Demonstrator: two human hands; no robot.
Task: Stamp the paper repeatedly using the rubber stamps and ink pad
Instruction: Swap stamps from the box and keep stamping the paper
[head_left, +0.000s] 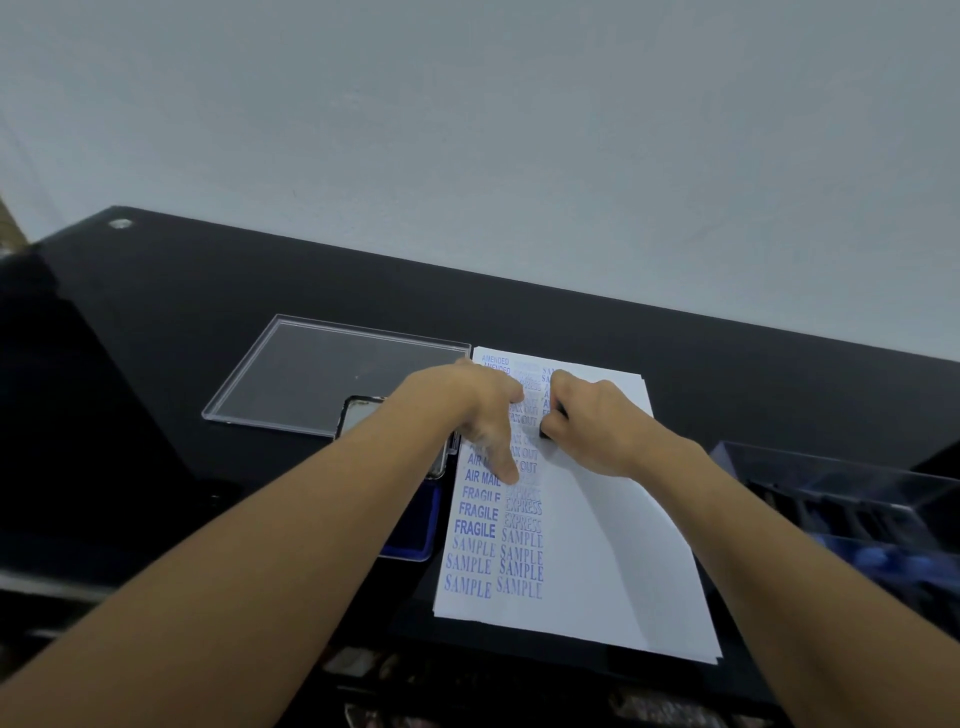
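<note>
Black glossy table (156, 312) against a pale grey wall, seen from the head camera. The paper (613, 545) lies in the middle, with two columns full of blue prints and a third begun at the far end. My right hand (592, 426) is curled around a small dark stamp (544, 431) and sets it there; the stamp is mostly hidden, so I cannot say if it sits flat. My left hand (483, 410) lies spread on the sheet just beside, thumb stretched toward me. For a good print I would press straight down, evenly, without rocking, then lift vertically while the left hand pins the paper. The blue ink pad (410, 540) sits just left of the sheet, partly under my left forearm.
</note>
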